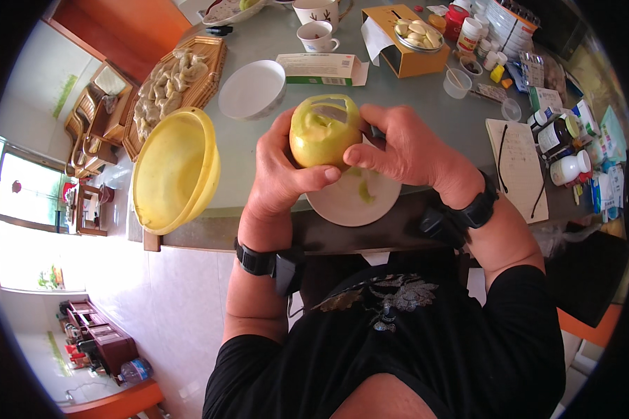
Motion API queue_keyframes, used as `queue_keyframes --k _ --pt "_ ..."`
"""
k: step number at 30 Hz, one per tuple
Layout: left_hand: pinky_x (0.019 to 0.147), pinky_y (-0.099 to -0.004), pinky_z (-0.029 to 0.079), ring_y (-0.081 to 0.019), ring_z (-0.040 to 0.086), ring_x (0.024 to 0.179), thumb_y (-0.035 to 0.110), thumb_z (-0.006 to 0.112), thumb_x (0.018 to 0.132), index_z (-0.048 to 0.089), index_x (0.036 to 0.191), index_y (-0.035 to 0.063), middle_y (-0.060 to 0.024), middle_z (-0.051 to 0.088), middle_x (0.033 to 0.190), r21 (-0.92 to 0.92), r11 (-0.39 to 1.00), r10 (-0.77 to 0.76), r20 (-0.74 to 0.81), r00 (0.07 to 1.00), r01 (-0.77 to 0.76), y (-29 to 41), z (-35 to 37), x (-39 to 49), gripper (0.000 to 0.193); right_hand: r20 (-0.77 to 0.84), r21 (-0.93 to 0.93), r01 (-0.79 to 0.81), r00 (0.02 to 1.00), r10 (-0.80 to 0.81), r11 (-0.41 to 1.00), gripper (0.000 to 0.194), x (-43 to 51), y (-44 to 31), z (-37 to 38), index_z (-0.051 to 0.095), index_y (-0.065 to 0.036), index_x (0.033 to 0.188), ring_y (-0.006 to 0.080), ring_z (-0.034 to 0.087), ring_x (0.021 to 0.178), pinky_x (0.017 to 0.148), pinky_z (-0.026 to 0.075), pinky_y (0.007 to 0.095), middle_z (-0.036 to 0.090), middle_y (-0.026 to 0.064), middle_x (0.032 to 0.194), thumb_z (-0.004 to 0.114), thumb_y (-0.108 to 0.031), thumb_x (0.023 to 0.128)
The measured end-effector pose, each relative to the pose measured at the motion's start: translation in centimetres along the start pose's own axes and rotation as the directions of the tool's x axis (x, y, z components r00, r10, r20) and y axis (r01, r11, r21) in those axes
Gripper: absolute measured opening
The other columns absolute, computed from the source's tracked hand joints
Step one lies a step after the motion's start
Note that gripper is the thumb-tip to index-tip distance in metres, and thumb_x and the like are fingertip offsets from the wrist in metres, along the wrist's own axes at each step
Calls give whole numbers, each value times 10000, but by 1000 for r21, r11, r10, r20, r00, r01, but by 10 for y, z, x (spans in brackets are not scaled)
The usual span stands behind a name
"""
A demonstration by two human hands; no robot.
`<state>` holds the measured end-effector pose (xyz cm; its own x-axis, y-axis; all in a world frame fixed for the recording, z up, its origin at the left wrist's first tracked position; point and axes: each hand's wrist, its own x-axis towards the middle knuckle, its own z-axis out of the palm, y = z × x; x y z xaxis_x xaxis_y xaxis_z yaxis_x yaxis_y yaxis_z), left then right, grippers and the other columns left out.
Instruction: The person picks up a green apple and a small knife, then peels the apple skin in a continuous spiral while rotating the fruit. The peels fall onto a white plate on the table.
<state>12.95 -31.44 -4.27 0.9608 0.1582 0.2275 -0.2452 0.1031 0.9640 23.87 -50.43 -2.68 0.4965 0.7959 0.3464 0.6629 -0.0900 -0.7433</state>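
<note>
My left hand (283,167) cups a yellow-green fruit (317,149), an apple or a pear, above the table's front edge. Its top is partly peeled, with pale flesh showing around the hollow. In my right hand (411,146) is a knife whose blade (331,112) lies against the far side of the fruit; the fingers hide most of the dark handle. My right thumb rests on the fruit's near side. A loop of peel (335,98) arches over the blade. Below, a white plate (354,212) holds a few green peel pieces (367,194).
Left of my hands stand a tilted yellow plastic basin (175,173), a white bowl (252,90) and a woven tray (212,63) of dumplings. A flat carton (320,68), cups (317,36) and a tissue box (406,57) sit beyond. Medicine bottles (568,167) and a notepad (524,178) lie right.
</note>
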Motion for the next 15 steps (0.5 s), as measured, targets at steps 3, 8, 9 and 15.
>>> queue_keyframes --k 3,8,9,15 --pt "945 -353 510 -204 627 1059 214 932 573 485 1319 -95 -137 641 1172 17 999 30 -25 999 -29 -2 2 0 923 -39 -45 -28 999 27 999 550 0 -1 3 614 -5 808 317 593 588 555 468 380 602 149 646 736 -542 821" --pt "945 -357 517 -204 627 1063 160 928 583 479 1321 -90 -138 639 1168 21 996 82 -47 996 -81 -2 4 1 900 -55 -37 -42 998 40 998 550 1 -1 8 610 -7 803 352 610 607 561 476 399 608 163 658 716 -546 836" --pt "944 -357 518 -203 627 1062 153 928 584 478 1321 -87 -137 639 1166 16 996 85 -57 995 -84 -2 4 1 897 -56 -27 -39 998 38 999 547 1 0 9 610 -7 804 359 610 609 562 477 403 609 166 662 711 -543 842" --pt "936 -355 524 -199 627 1061 141 929 584 475 1311 -75 -134 636 1162 24 995 97 -98 990 -95 -4 5 1 885 -103 -44 8 995 -13 999 493 1 1 14 614 -11 801 389 618 638 576 487 426 622 169 678 674 -492 891"
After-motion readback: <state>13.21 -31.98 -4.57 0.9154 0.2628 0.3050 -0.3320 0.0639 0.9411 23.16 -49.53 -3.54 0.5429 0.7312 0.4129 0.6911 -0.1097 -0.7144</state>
